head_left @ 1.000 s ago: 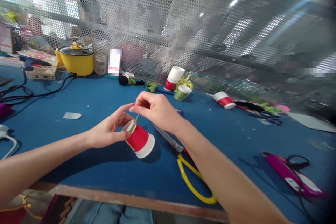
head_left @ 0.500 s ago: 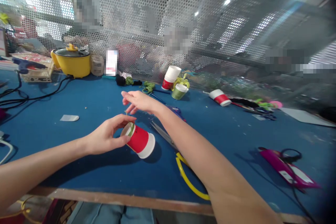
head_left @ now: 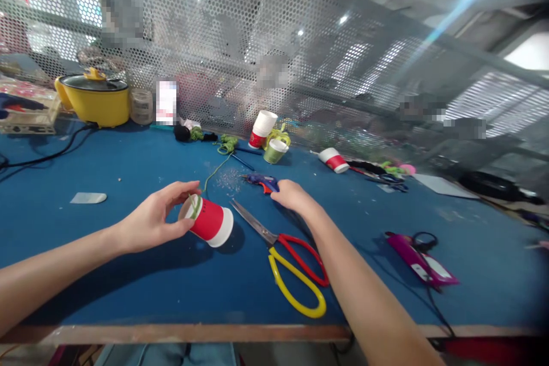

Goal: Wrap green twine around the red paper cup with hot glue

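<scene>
Yellow pot (head_left: 100, 104) beside glass jar (head_left: 141, 106)

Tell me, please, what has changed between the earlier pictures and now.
The right hand let go of the green yarn, moved rightward and now grasps the blue glue gun. The left hand still holds the red-and-white cup; the scissors stayed where they lay.

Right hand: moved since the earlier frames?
Yes. Against the scissors, the right hand went right: from left of their tips to right of them, now at the glue gun.
</scene>
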Tool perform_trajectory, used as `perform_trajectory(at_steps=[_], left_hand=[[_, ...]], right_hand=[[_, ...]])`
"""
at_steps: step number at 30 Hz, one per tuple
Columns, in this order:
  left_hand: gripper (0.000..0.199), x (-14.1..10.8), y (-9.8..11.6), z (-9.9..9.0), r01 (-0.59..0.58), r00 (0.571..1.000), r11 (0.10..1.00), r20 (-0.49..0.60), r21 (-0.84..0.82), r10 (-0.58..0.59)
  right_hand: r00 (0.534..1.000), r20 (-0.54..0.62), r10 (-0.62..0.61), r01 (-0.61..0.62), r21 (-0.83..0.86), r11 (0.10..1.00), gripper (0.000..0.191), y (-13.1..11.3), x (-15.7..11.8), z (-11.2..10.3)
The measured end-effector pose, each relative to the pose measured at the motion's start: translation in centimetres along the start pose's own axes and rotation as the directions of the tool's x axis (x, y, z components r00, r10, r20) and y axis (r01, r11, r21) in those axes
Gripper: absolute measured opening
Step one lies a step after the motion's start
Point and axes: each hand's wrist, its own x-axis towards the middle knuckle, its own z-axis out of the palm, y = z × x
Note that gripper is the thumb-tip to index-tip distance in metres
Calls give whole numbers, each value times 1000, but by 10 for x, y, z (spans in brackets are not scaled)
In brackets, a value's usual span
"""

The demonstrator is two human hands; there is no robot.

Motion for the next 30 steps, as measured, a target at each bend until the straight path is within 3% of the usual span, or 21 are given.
perform_trajectory(at_steps=[4,8,11,13,19,25,30], left_hand=[[56,1,-4,0,-44,999,999,-27,31,45],[56,2,-3,-1,-51,998,998,-19,49,52],[56,3,-2,-2,-52,999,998,-13,48,52],[57,4,-1,-2,-49,999,998,-8,36,50],[61,7,-6,-6,14,1000,997,13,-71,-13],[61,10,-13,-9,53,999,983,17,-177,-51],[62,11,-13,-10,74,997,977,16,-198,-73]], right_hand=[[999,-29,33,-30,98,995,9,6,1,15],[998,-56,8,8,279,960,24,2,-12,6],[994,-21,-109,107,442,891,18,-10,-35,-10],[970,42,-241,166,613,773,14,-21,-54,-19],[898,147,-415,147,789,597,20,-50,-96,-23],[909,161,-384,153,729,667,18,-50,-108,-16],[910,37,-413,318,577,752,18,-50,-114,-12]])
